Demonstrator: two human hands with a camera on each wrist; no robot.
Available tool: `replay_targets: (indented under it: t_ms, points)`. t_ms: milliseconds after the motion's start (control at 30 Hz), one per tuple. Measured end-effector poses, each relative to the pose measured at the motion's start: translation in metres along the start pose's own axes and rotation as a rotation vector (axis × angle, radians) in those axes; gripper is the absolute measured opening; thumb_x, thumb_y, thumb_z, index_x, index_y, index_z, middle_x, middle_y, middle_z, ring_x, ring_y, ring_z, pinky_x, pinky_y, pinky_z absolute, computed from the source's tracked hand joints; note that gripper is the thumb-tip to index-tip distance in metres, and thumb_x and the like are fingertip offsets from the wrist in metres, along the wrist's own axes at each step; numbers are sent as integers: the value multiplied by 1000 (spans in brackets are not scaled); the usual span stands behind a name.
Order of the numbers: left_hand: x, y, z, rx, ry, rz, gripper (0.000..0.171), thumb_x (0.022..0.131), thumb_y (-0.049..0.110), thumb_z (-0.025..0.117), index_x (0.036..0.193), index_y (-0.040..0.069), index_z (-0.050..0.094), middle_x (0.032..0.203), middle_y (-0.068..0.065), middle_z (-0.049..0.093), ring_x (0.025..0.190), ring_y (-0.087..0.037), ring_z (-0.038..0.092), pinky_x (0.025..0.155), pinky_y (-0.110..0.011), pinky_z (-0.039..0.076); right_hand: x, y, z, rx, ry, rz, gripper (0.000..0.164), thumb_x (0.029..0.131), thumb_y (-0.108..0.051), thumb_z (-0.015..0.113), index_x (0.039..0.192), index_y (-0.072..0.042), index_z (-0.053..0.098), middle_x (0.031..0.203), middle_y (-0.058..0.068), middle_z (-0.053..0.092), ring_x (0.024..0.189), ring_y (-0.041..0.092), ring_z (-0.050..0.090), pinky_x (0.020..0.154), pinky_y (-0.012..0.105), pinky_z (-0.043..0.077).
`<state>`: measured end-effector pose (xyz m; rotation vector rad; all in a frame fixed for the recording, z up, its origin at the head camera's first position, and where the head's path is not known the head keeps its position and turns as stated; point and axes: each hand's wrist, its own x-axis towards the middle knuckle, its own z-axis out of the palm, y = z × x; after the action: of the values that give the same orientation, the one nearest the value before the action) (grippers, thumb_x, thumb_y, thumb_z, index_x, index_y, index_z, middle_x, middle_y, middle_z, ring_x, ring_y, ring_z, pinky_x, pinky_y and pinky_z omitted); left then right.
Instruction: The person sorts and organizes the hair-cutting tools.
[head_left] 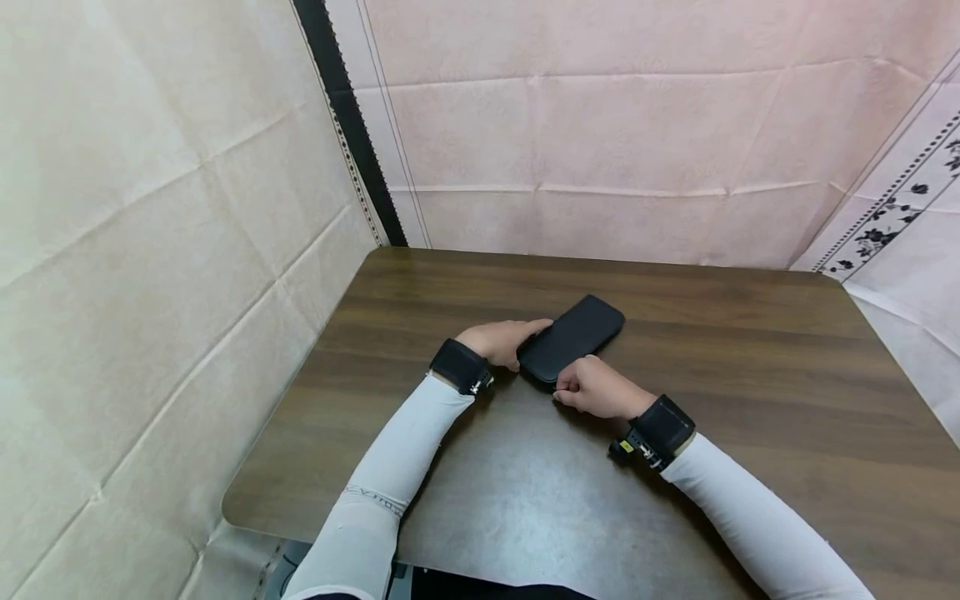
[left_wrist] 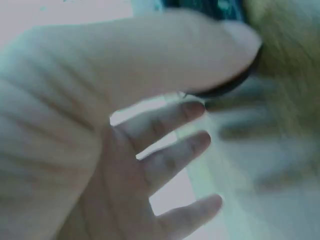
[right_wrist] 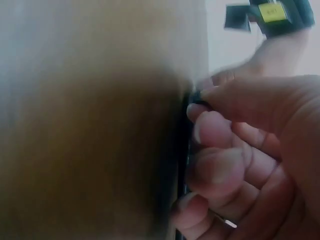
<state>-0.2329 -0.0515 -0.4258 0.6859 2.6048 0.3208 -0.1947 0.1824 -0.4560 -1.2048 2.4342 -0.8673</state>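
Note:
A black oblong case (head_left: 572, 340) with rounded corners lies slantwise on the table, near its middle. My left hand (head_left: 498, 340) holds the case at its left end, the thumb (left_wrist: 200, 55) against its dark edge in the left wrist view. Several other fingers of that hand stretch out, spread apart. At the near edge of the case is my right hand (head_left: 603, 388), its fingers curled. Thumb and index finger pinch a small dark piece at the edge (right_wrist: 200, 100) in the right wrist view; whether it is a zipper pull I cannot tell.
The brown wood-grain table (head_left: 420, 292) has rounded corners. Creased pale cloth (head_left: 637, 133) hangs behind it and on the left side. Black bands with cameras (head_left: 459, 365) sit on both wrists.

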Motion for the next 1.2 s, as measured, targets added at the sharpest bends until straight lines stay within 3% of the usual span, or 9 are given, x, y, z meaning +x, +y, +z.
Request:
replay_targets:
  t_ms: [100, 200, 367, 533, 833, 1200]
  points:
    - [1, 0, -1, 13, 3, 21, 99, 89, -2, 76, 166, 30, 23, 159, -5, 48, 122, -17, 56, 93, -33, 49, 1, -4, 4, -2, 6, -5, 22, 100, -11, 68, 79, -16, 76, 57, -12, 56, 48, 4, 53, 54, 22, 47]
    - [1, 1, 0, 9, -21, 54, 95, 89, 3, 74, 166, 28, 25, 159, -6, 46, 125, -17, 52, 98, -32, 46, 1, -5, 6, 9, 6, 8, 22, 100, -12, 68, 80, -17, 76, 57, -11, 57, 46, 6, 55, 53, 23, 48]
    - [0, 9, 2, -43, -76, 94, 97, 87, 23, 82, 166, 27, 26, 160, -12, 39, 131, -23, 49, 103, -36, 47, 1, -4, 7, 33, 2, 19, 22, 101, -13, 68, 80, -17, 76, 57, -9, 60, 44, 8, 56, 51, 24, 49]
    - [-1, 18, 5, 1, -51, 87, 94, 88, 37, 82, 165, 24, 29, 163, -13, 36, 137, -23, 47, 106, -36, 47, 2, -4, 6, 37, 0, 26, 22, 100, -11, 67, 81, -15, 77, 59, -8, 64, 43, 8, 57, 48, 25, 50]
    - [3, 25, 9, 75, -25, 55, 87, 88, 35, 80, 161, 25, 33, 158, -14, 39, 127, -21, 51, 100, -34, 49, 1, -2, 5, 49, 9, 46, 26, 98, -8, 66, 75, -14, 73, 55, -9, 60, 41, 8, 55, 47, 25, 47]
    - [1, 25, 10, 64, -25, 51, 85, 89, 32, 79, 161, 26, 34, 157, -12, 40, 118, -19, 53, 95, -32, 48, 3, 1, 5, 3, 43, 8, 28, 91, -4, 68, 68, -19, 65, 59, -13, 51, 49, 1, 43, 55, 19, 39]
